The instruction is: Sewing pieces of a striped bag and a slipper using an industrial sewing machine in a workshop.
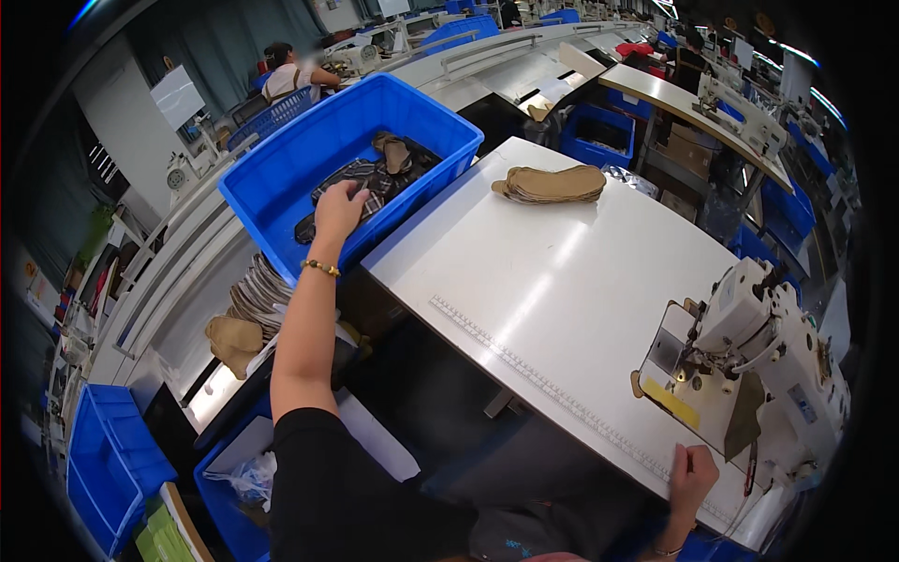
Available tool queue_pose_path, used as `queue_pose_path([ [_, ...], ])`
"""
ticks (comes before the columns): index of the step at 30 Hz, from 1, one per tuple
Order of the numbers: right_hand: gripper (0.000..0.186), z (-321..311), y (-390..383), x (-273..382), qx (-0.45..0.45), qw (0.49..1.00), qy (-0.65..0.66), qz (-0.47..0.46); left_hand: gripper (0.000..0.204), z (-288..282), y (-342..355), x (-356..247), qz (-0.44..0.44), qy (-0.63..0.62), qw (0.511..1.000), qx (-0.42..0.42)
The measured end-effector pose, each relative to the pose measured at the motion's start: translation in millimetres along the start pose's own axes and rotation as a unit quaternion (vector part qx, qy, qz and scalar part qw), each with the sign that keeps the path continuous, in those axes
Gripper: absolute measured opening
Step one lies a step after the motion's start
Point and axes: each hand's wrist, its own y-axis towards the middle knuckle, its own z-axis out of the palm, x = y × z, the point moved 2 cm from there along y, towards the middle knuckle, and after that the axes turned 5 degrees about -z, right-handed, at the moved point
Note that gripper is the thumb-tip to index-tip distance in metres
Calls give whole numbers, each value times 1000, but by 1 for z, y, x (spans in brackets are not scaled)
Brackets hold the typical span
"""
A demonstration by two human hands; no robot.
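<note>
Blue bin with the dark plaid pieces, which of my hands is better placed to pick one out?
Probably your left hand: it reaches into the blue bin, at the dark plaid pieces. Your right hand is away, at the near edge of the white table, by the sewing machine.

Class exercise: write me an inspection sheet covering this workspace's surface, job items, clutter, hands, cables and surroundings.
Surface: white table, ruler strip along its near edge.
Job items: dark plaid pieces inside blue bin; tan sole-shaped stack on table; sewing machine at right.
Clutter: plastic bags in a lower bin.
Hands: left hand in blue bin, grip unclear; right hand at table's near edge, fingers curled.
Cables: nothing seen for certain.
Surroundings: seated co-worker, more sewing machines.
</note>
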Motion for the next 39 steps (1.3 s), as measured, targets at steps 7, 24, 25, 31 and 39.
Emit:
queue_pose_path([
  [7, 25, 0, -12, -18, -7, 999, -39, 26, 74, 24, 78, 113, -215, 9, 961, 173],
  [24, 23, -8, 7, 2, 53, 987, -142, 48, 89, 42, 89, 94, -187, -41, 894, 405],
  [25, 23, -8, 7, 2, 51, 987, -142, 50, 89, 54, 93, 101, -189, -41, 894, 404],
  [31, 23, -8, 0, -7, 50, 986, -156, 38, 67, 56, 91, 71, -164, 13, 956, 241],
  [39, 29, 0, -7, -20, 6, 996, -74, 52, 51, -49, 74, 28, -140, 85, 986, -12],
])
